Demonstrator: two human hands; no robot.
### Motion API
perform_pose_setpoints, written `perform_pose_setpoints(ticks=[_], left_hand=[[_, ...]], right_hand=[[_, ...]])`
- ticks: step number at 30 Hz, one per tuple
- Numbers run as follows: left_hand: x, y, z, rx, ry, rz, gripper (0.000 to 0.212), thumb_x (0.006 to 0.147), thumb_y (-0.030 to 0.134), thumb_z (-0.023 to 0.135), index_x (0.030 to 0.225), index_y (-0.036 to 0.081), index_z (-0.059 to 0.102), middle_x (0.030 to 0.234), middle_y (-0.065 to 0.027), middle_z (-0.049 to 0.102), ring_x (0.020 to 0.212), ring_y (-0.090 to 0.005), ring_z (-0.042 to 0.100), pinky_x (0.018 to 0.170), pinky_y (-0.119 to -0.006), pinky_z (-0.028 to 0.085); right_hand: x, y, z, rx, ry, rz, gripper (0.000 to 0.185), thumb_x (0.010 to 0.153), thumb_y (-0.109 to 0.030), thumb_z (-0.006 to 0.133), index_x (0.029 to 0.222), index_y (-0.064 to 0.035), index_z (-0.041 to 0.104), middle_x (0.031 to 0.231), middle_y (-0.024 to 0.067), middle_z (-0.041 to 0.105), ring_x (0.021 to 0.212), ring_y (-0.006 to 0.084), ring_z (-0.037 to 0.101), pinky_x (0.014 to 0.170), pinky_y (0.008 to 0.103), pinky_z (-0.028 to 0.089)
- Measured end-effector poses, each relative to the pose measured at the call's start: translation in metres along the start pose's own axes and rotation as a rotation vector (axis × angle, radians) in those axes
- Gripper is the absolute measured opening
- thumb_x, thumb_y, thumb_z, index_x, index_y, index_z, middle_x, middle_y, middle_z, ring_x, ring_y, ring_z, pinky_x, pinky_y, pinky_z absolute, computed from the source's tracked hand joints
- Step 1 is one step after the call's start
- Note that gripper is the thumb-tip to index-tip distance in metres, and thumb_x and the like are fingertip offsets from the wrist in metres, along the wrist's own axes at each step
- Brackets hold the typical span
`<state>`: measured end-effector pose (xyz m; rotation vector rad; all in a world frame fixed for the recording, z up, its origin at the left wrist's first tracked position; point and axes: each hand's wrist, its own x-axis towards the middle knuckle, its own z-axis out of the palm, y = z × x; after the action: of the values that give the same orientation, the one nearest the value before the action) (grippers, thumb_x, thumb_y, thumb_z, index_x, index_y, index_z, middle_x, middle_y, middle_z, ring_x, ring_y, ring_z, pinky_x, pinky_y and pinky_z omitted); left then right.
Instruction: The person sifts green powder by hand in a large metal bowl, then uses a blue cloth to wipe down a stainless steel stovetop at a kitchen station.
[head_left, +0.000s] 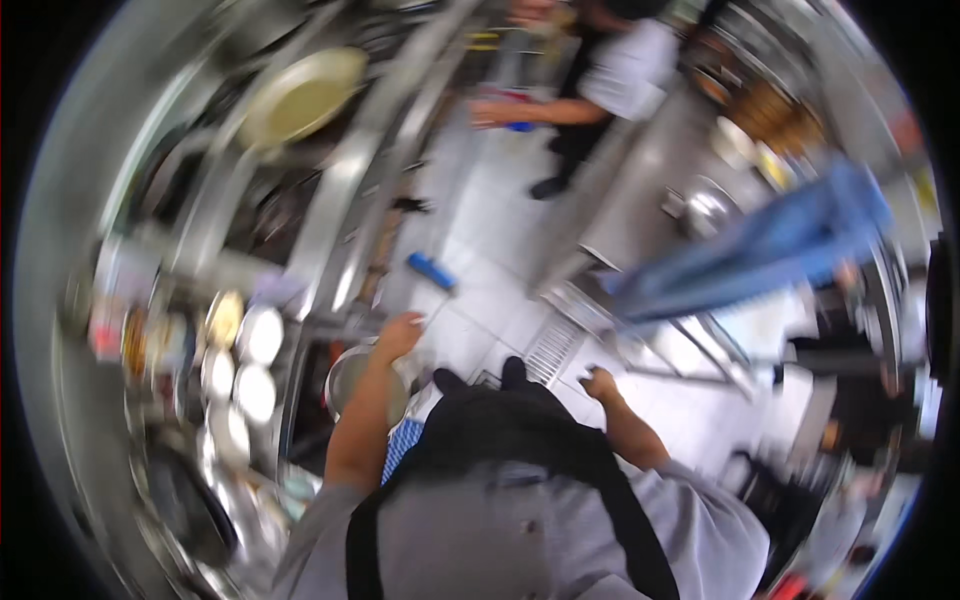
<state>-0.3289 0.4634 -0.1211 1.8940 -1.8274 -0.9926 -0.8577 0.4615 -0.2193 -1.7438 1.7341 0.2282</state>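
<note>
My left hand (399, 339) hangs low on the left with its fingers curled. A small pale spot shows at its fingertips, too blurred to name. Close under that forearm stands a round pot or bucket (349, 379) with a light rim. A blue-and-white checked cloth (401, 450) shows beside my dark apron (502, 427). On the right, my right hand (601, 384) is held low over the white tiled floor (472, 330), fingers bent; a dark patch at it is unclear. Farther forward a blue cylindrical object (431, 271) appears to lie on the floor.
Steel cooking counters with a large pale pan (304, 97) line the left, above several white bowls (259, 394). Ahead, a co-worker (630, 67) reaches into the aisle. At right are a steel counter (645, 161), a metal bowl (709, 210), blurred blue sheeting (750, 247) and a floor grate (555, 349).
</note>
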Motion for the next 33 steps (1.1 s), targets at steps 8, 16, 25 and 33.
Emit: perform_pose_setpoints(ticks=[8,16,25,33], left_hand=[[0.031,-0.089,0.083,0.298,-0.521,0.518,0.020,0.082,0.030,0.058,0.078,0.011,0.060,0.080,-0.0082,0.061,0.077,-0.0266,0.060,0.063,-0.043,0.049],[0.100,0.019,0.144,-0.076,-0.702,-0.366,0.021,0.085,0.030,0.056,0.087,0.010,0.060,0.083,-0.0073,0.062,0.074,-0.0245,0.061,0.061,-0.041,0.049],[0.214,0.114,0.190,0.053,-0.868,-0.278,0.024,0.089,0.030,0.054,0.097,0.008,0.061,0.086,-0.0064,0.063,0.071,-0.0221,0.061,0.059,-0.038,0.049],[0.300,0.173,0.282,0.360,-1.278,-0.052,0.028,0.092,0.030,0.051,0.106,0.007,0.061,0.089,-0.0056,0.065,0.068,-0.0201,0.061,0.058,-0.035,0.049]], right_hand=[[-0.024,0.013,-0.052,0.265,0.240,0.035,0.052,0.076,-0.031,0.068,0.116,0.0011,0.061,0.113,0.0242,0.063,0.107,0.0388,0.059,0.096,0.0426,0.046],[-0.167,0.174,0.023,0.463,0.192,0.723,0.041,0.072,-0.030,0.066,0.101,-0.0010,0.070,0.107,0.0230,0.066,0.101,0.0365,0.064,0.089,0.0423,0.051],[-0.289,0.152,0.107,0.845,0.281,1.249,0.040,0.075,-0.030,0.066,0.105,-0.0040,0.070,0.111,0.0200,0.065,0.104,0.0337,0.063,0.089,0.0396,0.051],[-0.298,0.030,0.146,0.964,0.391,1.251,0.043,0.079,-0.044,0.068,0.101,-0.0061,0.072,0.105,0.0175,0.068,0.098,0.0315,0.065,0.087,0.0399,0.050]])
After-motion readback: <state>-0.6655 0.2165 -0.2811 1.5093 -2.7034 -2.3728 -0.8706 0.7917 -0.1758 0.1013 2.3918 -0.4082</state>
